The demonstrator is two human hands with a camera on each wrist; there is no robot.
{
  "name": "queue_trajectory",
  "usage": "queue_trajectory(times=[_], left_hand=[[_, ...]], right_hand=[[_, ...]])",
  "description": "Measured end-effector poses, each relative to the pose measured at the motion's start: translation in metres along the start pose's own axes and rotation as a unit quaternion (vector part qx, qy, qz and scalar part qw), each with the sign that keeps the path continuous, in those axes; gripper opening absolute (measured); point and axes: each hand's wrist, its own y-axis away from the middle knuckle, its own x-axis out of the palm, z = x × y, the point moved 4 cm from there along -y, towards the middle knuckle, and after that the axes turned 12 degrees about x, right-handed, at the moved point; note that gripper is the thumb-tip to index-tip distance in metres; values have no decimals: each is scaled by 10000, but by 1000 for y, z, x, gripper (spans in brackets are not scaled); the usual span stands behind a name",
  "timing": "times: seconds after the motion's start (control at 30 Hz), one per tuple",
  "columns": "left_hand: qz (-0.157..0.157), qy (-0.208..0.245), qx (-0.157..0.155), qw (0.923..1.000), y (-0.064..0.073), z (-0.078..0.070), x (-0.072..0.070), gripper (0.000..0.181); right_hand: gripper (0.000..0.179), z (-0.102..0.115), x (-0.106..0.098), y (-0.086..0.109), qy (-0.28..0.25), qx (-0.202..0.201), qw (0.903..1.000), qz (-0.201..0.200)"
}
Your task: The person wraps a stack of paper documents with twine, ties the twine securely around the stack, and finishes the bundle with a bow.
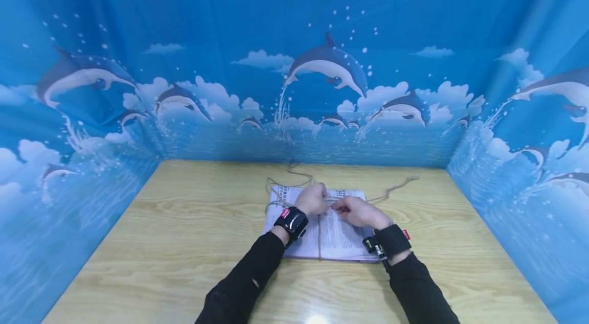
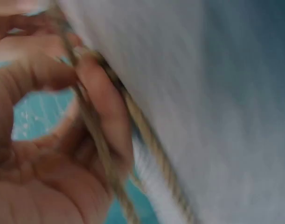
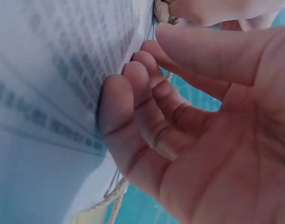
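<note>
A stack of printed paper sheets (image 1: 342, 237) lies flat on the table, with brown twine (image 1: 319, 239) running down its middle and more strands crossing near its far edge. Over the far middle of the stack, my left hand (image 1: 314, 200) pinches a strand of twine (image 2: 98, 135) between thumb and index finger; a second strand (image 2: 151, 140) runs along the paper beside the fingers. My right hand (image 1: 361, 211) is just to its right. In the right wrist view its fingers (image 3: 119, 102) are loosely bent, tips against the printed sheet, with no twine visible in the palm.
Loose twine ends trail past the stack, one (image 1: 398, 186) to the far right and another (image 1: 294, 173) toward the back. The wood-grain table (image 1: 193, 222) is bounded behind and on both sides by a blue dolphin-print curtain (image 1: 221, 48). Both wrists carry black strapped cameras (image 1: 293, 222).
</note>
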Motion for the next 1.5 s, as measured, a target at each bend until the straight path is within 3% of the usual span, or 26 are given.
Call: queue_trajectory(times=[0.13, 0.23, 0.33, 0.5, 0.63, 0.77, 0.9, 1.07, 1.23, 1.27, 1.33, 1.5], left_hand=[[81, 1003, -163, 9948, 2, 5, -3, 30], [232, 1322, -300, 9905, 2, 8, -2, 30], [378, 1193, -162, 9920, 0, 9, -1, 26], [390, 553, 257, 9974, -3, 10, -5, 24], [394, 382, 377, 9978, -3, 15, -7, 24], [645, 425, 624, 9951, -3, 19, -9, 12], [880, 799, 862, 9892, -4, 23, -11, 5], [900, 966, 1094, 9852, -3, 26, -12, 7], [838, 804, 1106, 9871, -3, 25, -11, 7], [836, 777, 1100, 9874, -2, 24, -11, 7], [866, 758, 1048, 9878, -3, 24, -11, 8], [929, 875, 1013, 9866, -3, 25, -9, 7]], right_hand=[[35, -2, 0, -1, -128, 27, 9999, -51], [36, -3, 0, -2, -133, -133, 9998, -58], [38, -3, 1, -3, 5, -376, 9993, -61], [43, 0, 2, -3, 282, -736, 9969, -44], [46, 2, 2, -1, 357, -683, 9970, 108], [43, 3, 2, 1, 383, -475, 9980, 149], [43, 5, 3, 2, 482, -530, 9974, 90], [39, 6, 6, 3, 523, -354, 9980, 59], [8, 7, 8, 0, 643, -439, 9963, -361], [3, 6, 7, 0, 640, -389, 9963, -431], [10, 4, 6, 0, 577, -199, 9967, -538], [12, -9, 0, 2, 452, 818, 9931, -705]])
